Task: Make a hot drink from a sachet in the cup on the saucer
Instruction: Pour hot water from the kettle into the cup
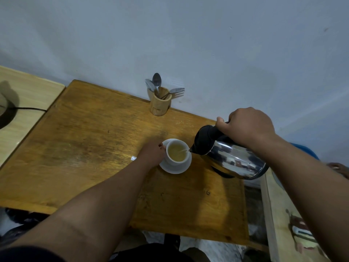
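Note:
A white cup (174, 159) stands on a white saucer (175, 169) on the wooden table (85, 148). Pale yellowish liquid fills much of the cup. My left hand (153, 153) grips the cup at its left side, where the handle is hidden. My right hand (245, 127) holds the black handle of a steel kettle (234, 157), tilted with its spout over the cup's right rim. A thin stream of water runs from the spout into the cup. A small silvery scrap (133, 158), perhaps the sachet, pokes out just left of my left wrist.
A wooden holder (160, 104) with spoons and a fork stands at the table's far edge by the wall. A paler table (28, 103) at the left carries a black base with a cord. A light wooden surface (283, 214) lies to the right.

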